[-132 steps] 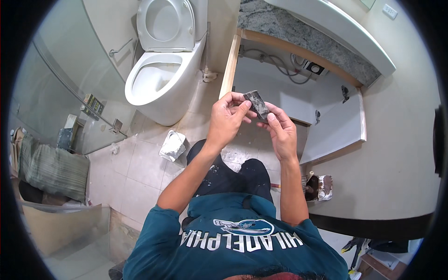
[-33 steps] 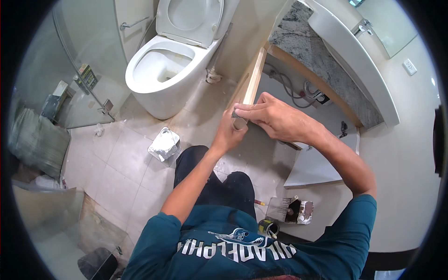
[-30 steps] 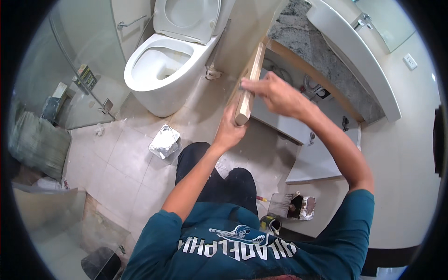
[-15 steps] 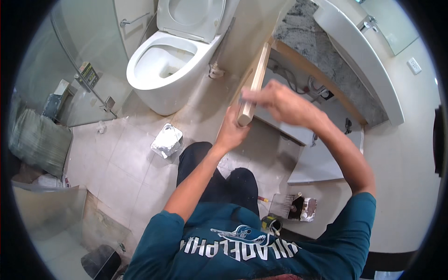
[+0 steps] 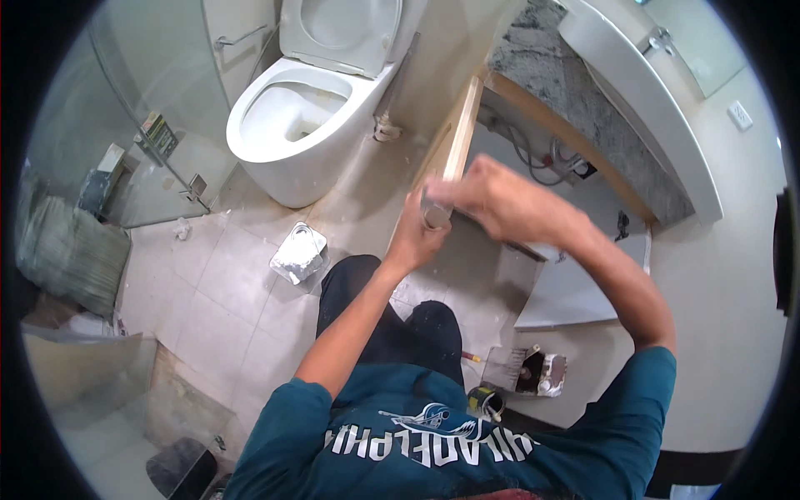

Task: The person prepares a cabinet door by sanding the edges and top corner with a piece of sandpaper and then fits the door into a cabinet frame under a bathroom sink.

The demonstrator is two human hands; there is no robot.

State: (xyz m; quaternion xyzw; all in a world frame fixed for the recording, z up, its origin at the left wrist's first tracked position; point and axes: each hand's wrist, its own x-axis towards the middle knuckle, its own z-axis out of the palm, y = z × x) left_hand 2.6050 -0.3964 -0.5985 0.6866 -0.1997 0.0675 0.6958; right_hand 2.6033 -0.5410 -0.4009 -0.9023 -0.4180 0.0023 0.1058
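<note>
My right hand (image 5: 493, 197) is blurred and pressed over the near end of a pale wooden cabinet side panel (image 5: 461, 137) that stands on edge under the vanity. A small grey piece of sandpaper (image 5: 435, 216) shows just under its fingers. My left hand (image 5: 414, 239) is closed against the lower end of the same panel, directly below my right hand. I crouch on the tiled floor facing the open cabinet.
A white toilet (image 5: 292, 125) stands at the left of the panel, and a crumpled white bag (image 5: 298, 252) lies on the tiles. A granite counter (image 5: 575, 100) tops the cabinet. A white door panel (image 5: 575, 283), an open box (image 5: 533, 372) and a small can (image 5: 482, 400) lie at the right.
Four seconds ago both hands held the dark sandpaper in front of me. Since then my right hand has rubbed up and then back down the panel's edge, while my left hand stays at its lower end.
</note>
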